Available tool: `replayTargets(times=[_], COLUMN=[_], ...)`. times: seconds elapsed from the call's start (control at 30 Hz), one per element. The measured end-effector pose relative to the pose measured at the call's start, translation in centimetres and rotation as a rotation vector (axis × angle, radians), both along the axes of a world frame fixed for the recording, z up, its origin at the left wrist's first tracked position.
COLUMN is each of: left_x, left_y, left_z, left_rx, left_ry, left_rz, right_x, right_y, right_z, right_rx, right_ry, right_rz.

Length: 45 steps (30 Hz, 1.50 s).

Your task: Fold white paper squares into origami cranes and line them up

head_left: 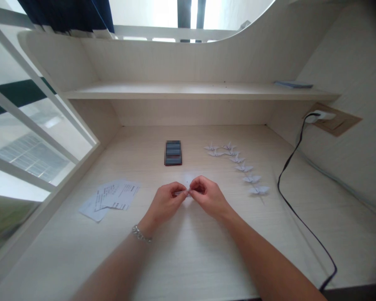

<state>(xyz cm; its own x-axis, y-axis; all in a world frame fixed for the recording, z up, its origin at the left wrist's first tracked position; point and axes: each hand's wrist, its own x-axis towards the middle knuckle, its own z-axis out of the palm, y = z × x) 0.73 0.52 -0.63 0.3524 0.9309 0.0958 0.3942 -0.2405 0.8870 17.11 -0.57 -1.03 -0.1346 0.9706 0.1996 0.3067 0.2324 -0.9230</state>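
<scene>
Near the middle of the desk [181,267] my two hands meet over a small piece of white folded paper [188,194], mostly hidden by my fingers. My left hand [169,198], with a silver bracelet [141,234] at its wrist, pinches the paper between thumb and fingers. From the other side, the thumb and fingertips of my right hand [208,195] press on it too. Beyond my right hand, several white paper cranes [243,168] stand in a curved row. Behind my left hand lies a dark phone-like rectangle [173,153], its face blurred out.
Printed paper sheets [113,196] lie fanned out at the left. A black cable [288,205] runs from a wall plug [319,116] down the right side. Above the desk's back spans a shelf [188,90] with a thin bluish item [293,84]. White bars [34,121] border the left.
</scene>
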Motion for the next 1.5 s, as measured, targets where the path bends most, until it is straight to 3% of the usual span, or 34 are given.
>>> replayTargets(times=[1.27, 1.5], left_x=[0.18, 0.26], left_y=[0.0, -0.17], left_z=[-0.29, 0.1], left_rx=[0.072, 0.081], left_ry=[0.106, 0.113], left_rz=[0.013, 0.034], right_x=[0.22, 0.19], right_y=[-0.06, 0.09], right_z=[0.17, -0.04], right_rx=[0.004, -0.066], right_ry=[-0.049, -0.015], right_rz=[-0.022, -0.021])
